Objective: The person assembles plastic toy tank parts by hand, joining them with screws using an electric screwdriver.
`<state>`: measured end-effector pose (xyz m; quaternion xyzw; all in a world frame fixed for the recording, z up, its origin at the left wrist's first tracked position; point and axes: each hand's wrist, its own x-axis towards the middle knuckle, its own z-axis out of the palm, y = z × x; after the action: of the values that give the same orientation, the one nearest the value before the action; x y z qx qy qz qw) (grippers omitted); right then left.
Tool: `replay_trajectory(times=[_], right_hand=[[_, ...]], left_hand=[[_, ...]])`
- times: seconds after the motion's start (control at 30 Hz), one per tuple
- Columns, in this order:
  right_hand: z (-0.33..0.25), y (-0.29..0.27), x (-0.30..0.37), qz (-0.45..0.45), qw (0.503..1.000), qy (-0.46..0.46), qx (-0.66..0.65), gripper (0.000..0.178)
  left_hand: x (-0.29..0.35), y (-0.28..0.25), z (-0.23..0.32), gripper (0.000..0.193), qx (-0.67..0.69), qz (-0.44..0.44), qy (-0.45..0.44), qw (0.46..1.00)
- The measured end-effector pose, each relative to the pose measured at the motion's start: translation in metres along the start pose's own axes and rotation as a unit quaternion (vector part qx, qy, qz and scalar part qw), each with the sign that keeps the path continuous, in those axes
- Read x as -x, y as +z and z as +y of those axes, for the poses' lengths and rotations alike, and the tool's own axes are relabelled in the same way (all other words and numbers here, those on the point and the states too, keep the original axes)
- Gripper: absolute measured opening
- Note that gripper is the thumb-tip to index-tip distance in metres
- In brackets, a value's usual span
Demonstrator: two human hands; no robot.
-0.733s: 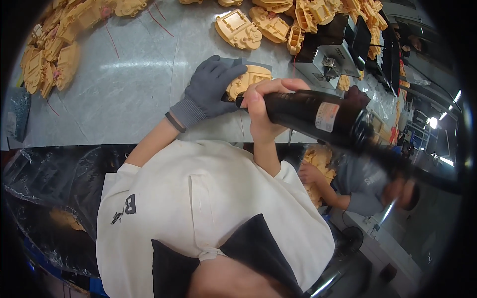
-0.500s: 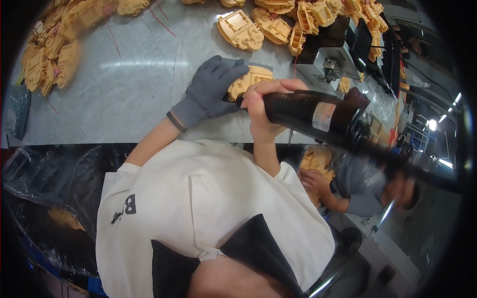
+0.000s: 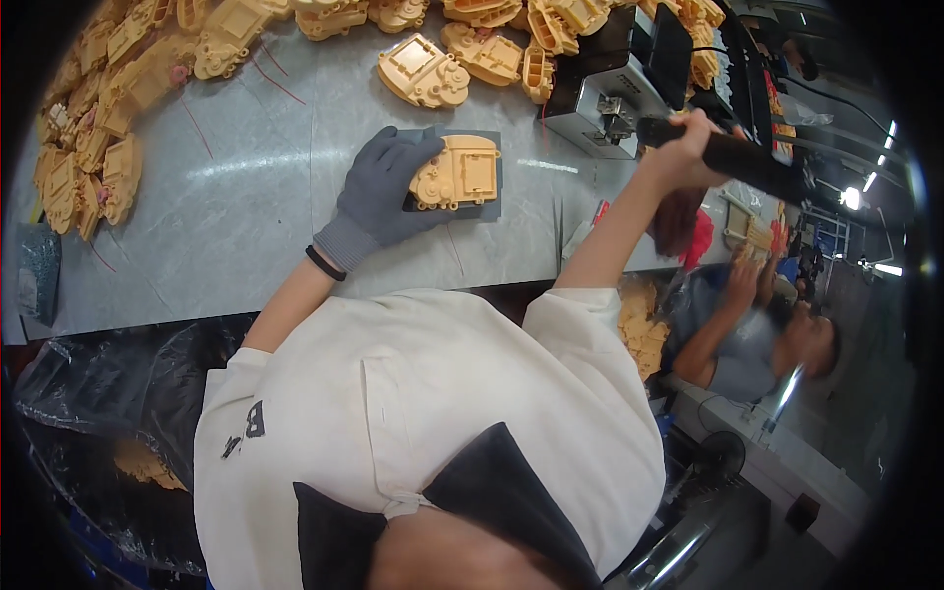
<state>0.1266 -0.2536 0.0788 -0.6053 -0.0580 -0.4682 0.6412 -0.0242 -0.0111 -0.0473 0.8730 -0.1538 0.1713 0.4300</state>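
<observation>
My left hand (image 3: 383,182), in a grey knitted glove, is closed on the left end of a yellow-orange plastic housing (image 3: 477,169) with moulded bosses and a square recess. The housing lies flat on a dark grey pad (image 3: 495,209). Away to the right, my bare right hand (image 3: 693,152) is wrapped round a black electric screwdriver (image 3: 752,162). Its front end points left, close to a metal box-shaped screw feeder (image 3: 605,108); whether the two touch I cannot tell. The back of the screwdriver is blurred.
Yellow-orange housings (image 3: 423,71) lie along the far side of the grey table (image 3: 265,231), with a heap (image 3: 93,147) at the left. Thin red wires trail from some. A co-worker (image 3: 737,334) sits at the right. Black plastic sheeting (image 3: 128,374) hangs at the near left edge.
My right hand has carried the screwdriver right and away from the housing, over to the screw feeder. My left hand still holds the housing. The whole view has shifted slightly.
</observation>
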Motion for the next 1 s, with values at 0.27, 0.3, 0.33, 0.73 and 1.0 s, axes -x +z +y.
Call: replay_trajectory(times=[0.27, 0.3, 0.33, 0.73, 1.0], right_hand=[[-0.005, 0.0, 0.042, -0.149, 0.977, 0.152, 0.032, 0.04], [-0.024, 0.005, 0.061, -0.143, 0.974, 0.178, -0.006, 0.045], [-0.042, 0.007, 0.078, -0.179, 0.967, 0.177, -0.036, 0.054], [-0.038, 0.001, 0.022, -0.037, 0.999, -0.007, 0.018, 0.067], [0.021, -0.001, -0.001, -0.027, 0.999, -0.018, 0.041, 0.059]], left_hand=[[0.0, 0.002, -0.006, 0.069, 0.008, 0.014, -0.008, 1.0], [-0.002, 0.003, -0.005, 0.069, 0.004, 0.012, -0.003, 1.0], [-0.002, 0.002, -0.003, 0.069, 0.001, 0.007, 0.004, 1.0], [-0.001, -0.001, -0.004, 0.069, 0.0, -0.001, 0.009, 1.0], [-0.002, -0.002, -0.002, 0.07, 0.014, -0.016, -0.01, 1.0]])
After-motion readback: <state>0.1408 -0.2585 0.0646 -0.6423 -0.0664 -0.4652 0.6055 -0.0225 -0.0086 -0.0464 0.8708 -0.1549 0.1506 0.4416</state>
